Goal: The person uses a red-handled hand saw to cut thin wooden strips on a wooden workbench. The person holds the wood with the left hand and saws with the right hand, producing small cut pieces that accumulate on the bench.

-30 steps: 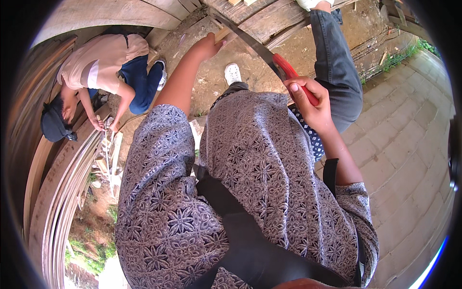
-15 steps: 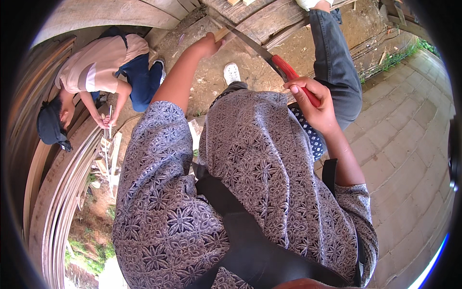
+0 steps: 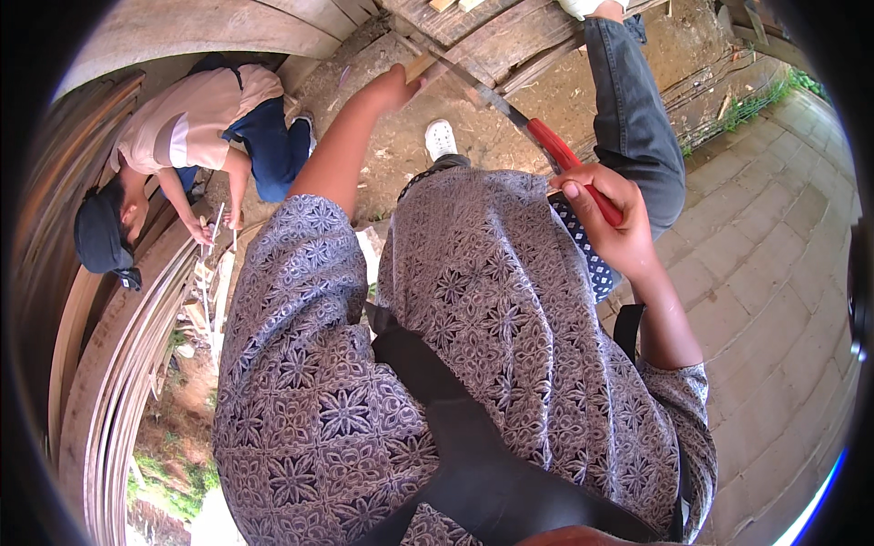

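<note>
A handsaw with a red handle [image 3: 552, 146] is gripped in my right hand [image 3: 617, 214], its fingers wrapped round the lower end of the handle. The saw's grey blade [image 3: 487, 92] slants up and left to the wooden bench. My left hand [image 3: 391, 89] is closed round a pale wooden strip [image 3: 420, 65] at the bench's near edge. The blade's far end lies against or right beside this strip; I cannot tell how deep it sits. Most of the strip in my left hand is hidden.
The plank bench [image 3: 510, 41] carries small pale offcuts [image 3: 443, 4]. My right leg [image 3: 628, 118] is raised, its white shoe on the bench; my left shoe [image 3: 441, 138] stands on dirt. At left, a co-worker [image 3: 187, 136] bends over thin sticks beside stacked boards [image 3: 127, 391]. Paving [image 3: 765, 273] lies at right.
My right hand has drawn the saw back, down and to the right. My left hand stays in place on the strip. The co-worker's hands have moved slightly apart.
</note>
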`<state>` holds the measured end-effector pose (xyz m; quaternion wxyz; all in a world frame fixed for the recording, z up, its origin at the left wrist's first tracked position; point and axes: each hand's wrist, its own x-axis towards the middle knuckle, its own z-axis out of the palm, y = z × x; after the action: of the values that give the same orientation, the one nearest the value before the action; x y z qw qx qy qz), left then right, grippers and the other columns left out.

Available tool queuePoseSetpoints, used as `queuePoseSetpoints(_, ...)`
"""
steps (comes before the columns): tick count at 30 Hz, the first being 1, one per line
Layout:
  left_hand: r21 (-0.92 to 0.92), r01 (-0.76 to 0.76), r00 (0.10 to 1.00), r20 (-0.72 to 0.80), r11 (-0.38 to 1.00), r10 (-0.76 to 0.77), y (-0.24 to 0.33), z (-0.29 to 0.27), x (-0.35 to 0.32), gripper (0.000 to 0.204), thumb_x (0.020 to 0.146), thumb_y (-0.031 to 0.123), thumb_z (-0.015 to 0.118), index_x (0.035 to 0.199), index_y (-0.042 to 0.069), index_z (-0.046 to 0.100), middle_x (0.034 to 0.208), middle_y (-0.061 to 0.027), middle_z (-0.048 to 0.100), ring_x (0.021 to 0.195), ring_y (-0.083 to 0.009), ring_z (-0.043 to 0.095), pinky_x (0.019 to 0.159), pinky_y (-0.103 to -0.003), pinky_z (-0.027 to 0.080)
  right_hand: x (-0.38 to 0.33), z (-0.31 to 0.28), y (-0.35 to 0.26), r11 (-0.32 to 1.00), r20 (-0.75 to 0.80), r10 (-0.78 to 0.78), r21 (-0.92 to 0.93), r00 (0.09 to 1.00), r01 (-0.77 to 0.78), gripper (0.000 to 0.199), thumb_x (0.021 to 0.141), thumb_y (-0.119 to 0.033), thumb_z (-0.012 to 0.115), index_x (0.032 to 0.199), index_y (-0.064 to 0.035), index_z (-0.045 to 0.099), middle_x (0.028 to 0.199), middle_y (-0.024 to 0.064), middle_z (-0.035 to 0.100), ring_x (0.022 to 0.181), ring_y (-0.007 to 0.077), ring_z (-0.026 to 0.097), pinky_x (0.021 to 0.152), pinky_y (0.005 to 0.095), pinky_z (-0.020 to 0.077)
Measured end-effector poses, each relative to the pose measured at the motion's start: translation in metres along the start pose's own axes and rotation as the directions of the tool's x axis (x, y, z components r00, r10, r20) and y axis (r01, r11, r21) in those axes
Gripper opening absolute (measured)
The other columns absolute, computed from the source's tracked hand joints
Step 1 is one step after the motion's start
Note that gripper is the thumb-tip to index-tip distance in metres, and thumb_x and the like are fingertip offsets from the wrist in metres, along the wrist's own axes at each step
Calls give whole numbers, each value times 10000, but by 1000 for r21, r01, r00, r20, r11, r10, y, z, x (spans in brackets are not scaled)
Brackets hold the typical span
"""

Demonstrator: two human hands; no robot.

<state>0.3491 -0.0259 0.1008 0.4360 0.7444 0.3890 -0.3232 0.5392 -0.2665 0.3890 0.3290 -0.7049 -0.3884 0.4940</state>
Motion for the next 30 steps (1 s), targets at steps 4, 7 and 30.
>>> queuePoseSetpoints(4,-189,-9,998,56,982,20,-27,-1,25,606,1007,436,475,1420,-7,458,1415,-234,545,1304,-359,528,1066,-461,404,1,0,-1,1000,6,-13,-6,1000,13,157,1005,-124,631,1010,22,689,909,101,712,857,134,654,802,283,509)
queuePoseSetpoints(7,-156,-9,992,123,988,29,-26,-6,29,571,997,378,472,1437,15,470,1474,-198,510,1358,-346,481,1106,-455,368,-1,1,3,1000,-12,-6,6,1000,6,160,1008,-129,628,1005,20,689,894,88,701,838,124,639,779,277,501)
queuePoseSetpoints(30,-277,-15,997,72,961,36,-21,-11,22,511,1007,346,494,1404,25,512,1426,-206,551,1320,-348,513,1084,-438,384,3,-18,9,990,-39,99,103,994,-95,157,1011,-128,621,1016,6,704,962,58,696,908,100,609,835,256,467)
